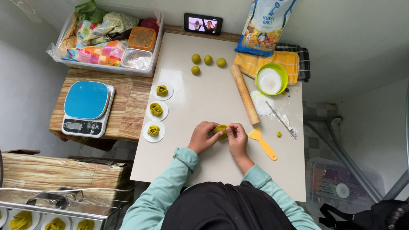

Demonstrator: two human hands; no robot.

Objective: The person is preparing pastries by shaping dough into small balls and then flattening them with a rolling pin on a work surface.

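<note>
A person in a mint-green top leans over a pale surface point(204, 102), seen from above. At far left a kitchen scale point(87, 108) with a blue top sits on a wooden side table. Just right of it, three small white discs run in a column near the surface's left edge, each carrying a green dough rosette point(154, 130).

At the centre, the left hand point(203, 137) and right hand point(237, 137) meet around a green dough piece point(221, 130) held just above the surface. The dough sits between the two sets of fingers, its longer side running left to right. Both hands are curled closed on it, pinching from opposite ends, equally near.

Further right lie a wooden rolling pin point(245, 94), angled away from the person, and a yellow plastic scraper point(263, 143) just beside the right hand.
</note>
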